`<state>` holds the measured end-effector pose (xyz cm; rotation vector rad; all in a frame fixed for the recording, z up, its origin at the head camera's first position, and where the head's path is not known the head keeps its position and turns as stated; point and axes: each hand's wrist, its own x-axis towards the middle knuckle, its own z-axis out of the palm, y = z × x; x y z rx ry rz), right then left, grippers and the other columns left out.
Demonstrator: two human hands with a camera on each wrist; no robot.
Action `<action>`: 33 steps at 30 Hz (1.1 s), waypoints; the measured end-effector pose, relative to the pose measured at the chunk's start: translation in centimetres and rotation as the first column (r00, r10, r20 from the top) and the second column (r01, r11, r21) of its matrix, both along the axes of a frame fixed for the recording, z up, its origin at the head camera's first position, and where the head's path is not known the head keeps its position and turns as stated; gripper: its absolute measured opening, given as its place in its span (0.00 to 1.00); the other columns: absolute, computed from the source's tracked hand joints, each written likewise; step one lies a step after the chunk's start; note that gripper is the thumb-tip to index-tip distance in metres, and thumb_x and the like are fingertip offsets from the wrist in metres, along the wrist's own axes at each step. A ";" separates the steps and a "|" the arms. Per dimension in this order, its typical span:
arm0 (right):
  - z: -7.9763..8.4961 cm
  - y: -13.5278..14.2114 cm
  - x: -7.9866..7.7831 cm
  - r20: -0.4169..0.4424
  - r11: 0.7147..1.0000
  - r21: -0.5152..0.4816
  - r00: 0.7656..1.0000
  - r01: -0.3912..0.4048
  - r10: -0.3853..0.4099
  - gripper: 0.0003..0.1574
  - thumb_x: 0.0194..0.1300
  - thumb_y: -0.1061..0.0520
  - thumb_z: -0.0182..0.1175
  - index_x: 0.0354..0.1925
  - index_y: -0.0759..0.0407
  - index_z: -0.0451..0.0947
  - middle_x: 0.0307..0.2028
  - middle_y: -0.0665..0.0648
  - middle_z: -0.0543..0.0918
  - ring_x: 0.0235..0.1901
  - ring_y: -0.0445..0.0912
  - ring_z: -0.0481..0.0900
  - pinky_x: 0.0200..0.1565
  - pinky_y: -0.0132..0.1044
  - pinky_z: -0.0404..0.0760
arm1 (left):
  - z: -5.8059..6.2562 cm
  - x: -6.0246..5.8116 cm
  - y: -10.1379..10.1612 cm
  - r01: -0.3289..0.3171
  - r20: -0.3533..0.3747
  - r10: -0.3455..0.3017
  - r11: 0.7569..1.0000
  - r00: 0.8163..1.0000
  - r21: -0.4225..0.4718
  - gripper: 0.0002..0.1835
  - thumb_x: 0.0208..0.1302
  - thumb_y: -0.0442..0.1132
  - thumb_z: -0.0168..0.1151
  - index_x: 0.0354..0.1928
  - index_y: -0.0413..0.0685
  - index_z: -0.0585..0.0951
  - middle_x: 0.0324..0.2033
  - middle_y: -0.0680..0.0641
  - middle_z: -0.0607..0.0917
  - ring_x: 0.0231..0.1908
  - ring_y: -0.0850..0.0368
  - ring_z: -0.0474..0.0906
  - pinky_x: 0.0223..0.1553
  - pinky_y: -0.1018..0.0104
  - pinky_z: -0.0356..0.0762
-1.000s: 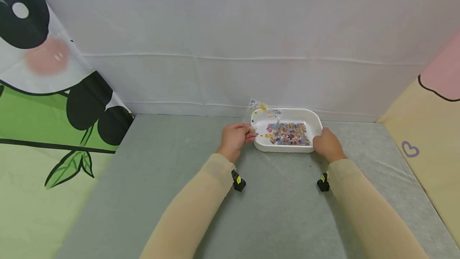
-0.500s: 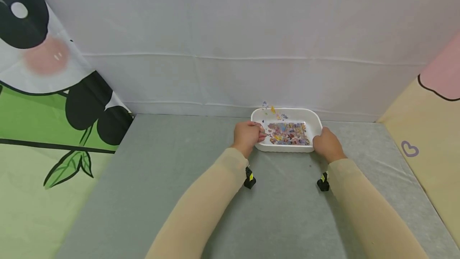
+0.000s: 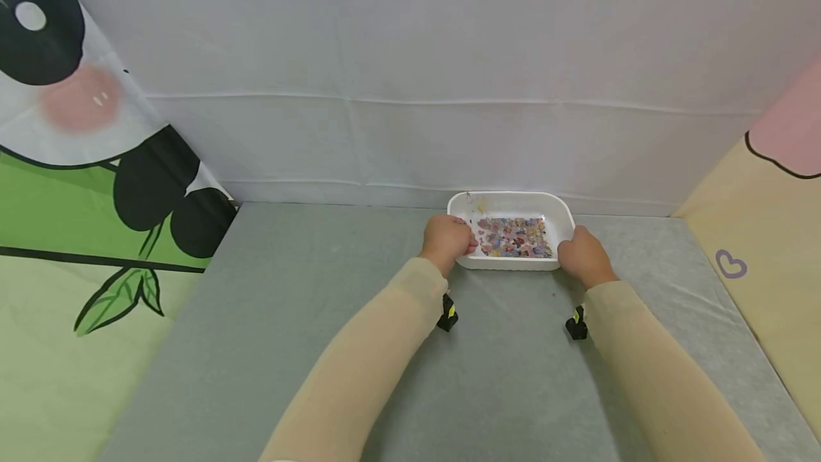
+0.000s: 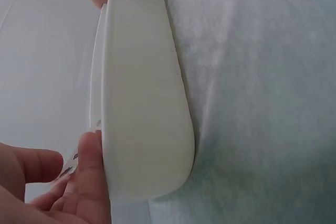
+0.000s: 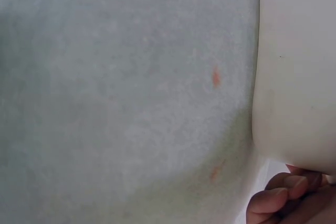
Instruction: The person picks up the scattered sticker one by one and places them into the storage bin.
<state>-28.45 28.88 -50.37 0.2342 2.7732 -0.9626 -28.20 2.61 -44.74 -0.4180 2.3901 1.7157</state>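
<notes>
A white, round-cornered plastic tray (image 3: 509,264) sits at the far side of the table, with a pile of small colourful printed stickers (image 3: 518,237) inside. My left hand (image 3: 447,241) is at its left end and pinches a clear sticker sheet (image 4: 70,167) between thumb and fingers. In the head view, that sheet's yellow and dark prints (image 3: 481,204) show inside the tray's back left corner. At the opposite end my right hand (image 3: 584,259) grips the tray's rim, its fingers (image 5: 273,200) curled below the edge in the right wrist view.
Grey cloth (image 3: 513,376) covers the table. A pale fabric wall (image 3: 410,91) rises right behind the tray. Printed cartoon panels stand at the left (image 3: 96,234) and the right (image 3: 763,234).
My left hand has moved right, over the tray's left end. The sticker sheet, which stood up past the back rim, has come down into the tray. The right hand has stayed put.
</notes>
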 end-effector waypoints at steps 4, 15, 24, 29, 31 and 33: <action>0.0 -0.3 -0.4 -0.008 1.000 0.003 1.000 -0.022 0.022 0.41 0.72 0.57 0.36 0.74 0.83 0.46 0.65 0.82 0.65 0.59 0.69 0.69 0.64 0.66 0.66 | 0.1 0.2 -1.1 0.044 -0.057 -0.059 0.972 0.997 -0.232 0.12 0.73 0.38 0.59 0.50 0.39 0.86 0.23 0.51 0.88 0.22 0.64 0.83 0.35 0.68 0.82; 0.0 0.2 -0.8 -0.051 0.998 0.034 0.997 -0.049 0.051 0.39 0.70 0.56 0.38 0.68 0.85 0.55 0.58 0.81 0.70 0.51 0.68 0.72 0.59 0.66 0.69 | 0.3 0.0 -4.5 -0.002 -0.116 -0.043 0.935 0.992 -0.356 0.11 0.72 0.45 0.62 0.44 0.46 0.87 0.29 0.52 0.86 0.33 0.55 0.82 0.36 0.60 0.80; 0.0 0.9 -0.1 -0.084 0.998 0.057 0.996 -0.020 0.025 0.39 0.75 0.49 0.38 0.66 0.83 0.60 0.58 0.81 0.72 0.51 0.68 0.74 0.56 0.65 0.71 | 0.1 0.2 -7.5 -0.011 -0.119 -0.030 0.944 0.992 -0.329 0.09 0.73 0.44 0.61 0.43 0.48 0.85 0.30 0.51 0.87 0.31 0.56 0.84 0.36 0.58 0.80; 0.0 1.5 0.6 -0.112 0.999 0.045 0.994 0.011 -0.006 0.47 0.80 0.38 0.32 0.68 0.80 0.60 0.61 0.81 0.71 0.58 0.72 0.72 0.58 0.66 0.70 | -0.4 0.5 -9.5 0.009 -0.115 -0.052 0.937 0.992 -0.349 0.09 0.74 0.44 0.60 0.44 0.48 0.85 0.33 0.50 0.87 0.33 0.54 0.84 0.37 0.56 0.80; 0.1 1.6 1.0 -0.117 0.999 0.036 0.993 0.021 -0.016 0.48 0.80 0.36 0.29 0.68 0.78 0.61 0.62 0.80 0.71 0.60 0.73 0.71 0.59 0.66 0.69 | -0.6 0.7 -10.4 0.009 -0.117 -0.055 0.933 0.992 -0.361 0.09 0.74 0.45 0.59 0.43 0.49 0.85 0.34 0.50 0.86 0.33 0.54 0.83 0.37 0.56 0.79; 0.2 1.8 1.4 -0.117 0.999 0.023 0.993 0.029 -0.026 0.47 0.81 0.36 0.28 0.69 0.76 0.62 0.63 0.79 0.71 0.60 0.72 0.71 0.59 0.66 0.70 | -0.7 0.9 -11.3 0.010 -0.125 -0.062 0.925 0.990 -0.380 0.10 0.74 0.46 0.59 0.42 0.49 0.84 0.34 0.50 0.86 0.33 0.53 0.82 0.36 0.56 0.78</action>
